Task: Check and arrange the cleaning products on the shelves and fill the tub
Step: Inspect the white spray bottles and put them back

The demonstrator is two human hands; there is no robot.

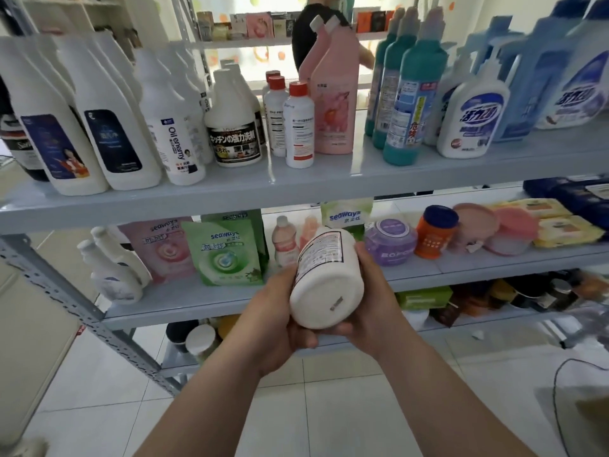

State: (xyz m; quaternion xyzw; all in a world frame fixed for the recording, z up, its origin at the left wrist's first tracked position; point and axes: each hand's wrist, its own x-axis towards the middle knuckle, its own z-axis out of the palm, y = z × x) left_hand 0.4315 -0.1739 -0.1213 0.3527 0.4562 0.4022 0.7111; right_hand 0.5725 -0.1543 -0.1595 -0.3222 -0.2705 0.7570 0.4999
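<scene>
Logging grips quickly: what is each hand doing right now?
Left hand: holding the white plastic labelled bottle, bottom towards the camera.
Right hand: holding the same bottle's other side.

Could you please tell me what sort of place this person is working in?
Probably a small shop or stockroom: grey metal shelving holds rows of cleaning products, such as teal bottles and green refill pouches. The left hand and right hand grip a white bottle.

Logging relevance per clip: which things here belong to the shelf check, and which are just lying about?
Job: white bottle held by left hand and right hand; oil-cleaner bottle; pink bottles; teal bottles; green pouch; shelf.
Lying about: floor cable; paper scrap.
</scene>
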